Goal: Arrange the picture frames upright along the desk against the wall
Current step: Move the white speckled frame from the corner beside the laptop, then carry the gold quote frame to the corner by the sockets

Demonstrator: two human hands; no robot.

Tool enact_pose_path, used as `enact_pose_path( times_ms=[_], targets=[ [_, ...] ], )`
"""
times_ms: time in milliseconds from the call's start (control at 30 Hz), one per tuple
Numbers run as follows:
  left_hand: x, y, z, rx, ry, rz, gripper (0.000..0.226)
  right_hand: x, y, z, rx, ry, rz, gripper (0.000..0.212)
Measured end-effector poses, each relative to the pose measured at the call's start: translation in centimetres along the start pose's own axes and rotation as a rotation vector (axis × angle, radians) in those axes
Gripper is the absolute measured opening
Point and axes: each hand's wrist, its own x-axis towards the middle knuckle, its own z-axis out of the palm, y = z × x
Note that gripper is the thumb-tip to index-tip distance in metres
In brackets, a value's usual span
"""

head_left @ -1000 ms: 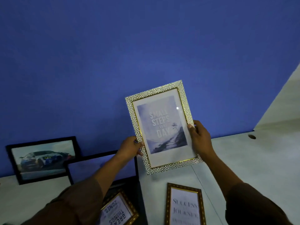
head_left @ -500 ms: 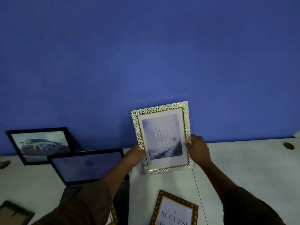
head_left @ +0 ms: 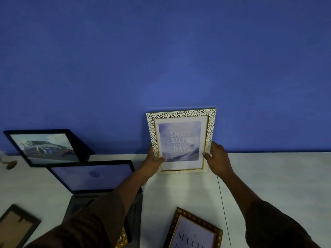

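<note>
Head view: left hand (head_left: 153, 161) and right hand (head_left: 217, 159) clasp the pebbled frame (head_left: 181, 140) upright on the white desk (head_left: 268, 176) against the blue wall (head_left: 161, 59).

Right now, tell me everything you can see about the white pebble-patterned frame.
The white pebble-patterned frame is portrait, with a gold inner edge, a white mat and a misty print reading SMALL STEPS, DAY. It stands upright on the white desk close to the blue wall. The left hand and right hand grip its lower sides.
</note>
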Motion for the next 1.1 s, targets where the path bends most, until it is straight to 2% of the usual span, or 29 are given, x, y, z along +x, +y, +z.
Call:
enact_pose_path(
  times_ms=[67,200,300,400,533,667,767,1100],
  targets=[
    [0.7,-0.3,-0.3,0.001,-0.007,-0.016,0.080,0.2,0.0,0.2,0.027,-0.010,-0.007,0.045],
    [1.2,-0.3,0.2,0.061,0.036,-0.059,0.105,-0.3,-0.1,0.4,0.093,0.003,0.022,0.055],
    [-0.2,0.3,1.5,0.093,0.081,-0.058,0.098,-2.4,0.1,0.3,0.157,0.066,0.128,0.063],
    [-1.8,-0.9,2.0,0.136,0.072,-0.112,0.094,-5.5,1.0,0.5,0.200,0.080,0.182,0.061],
    [-6.0,-4.4,2.8,0.146,-0.038,-0.142,0.092,-12.0,3.3,1.3,0.169,0.074,0.284,0.059],
    [-11.7,-8.0,4.1,0.226,-0.160,-0.291,0.095,-19.1,4.9,3.1,0.103,0.033,0.378,0.061],
    [-15.5,-10.9,4.6,0.213,-0.238,-0.320,0.097,-23.7,5.5,4.6,0.086,0.041,0.415,0.062],
    [-20.6,-15.3,5.0,0.222,-0.298,-0.358,0.091,-30.9,4.9,7.6,0.080,0.039,0.535,0.055]
  ],
)
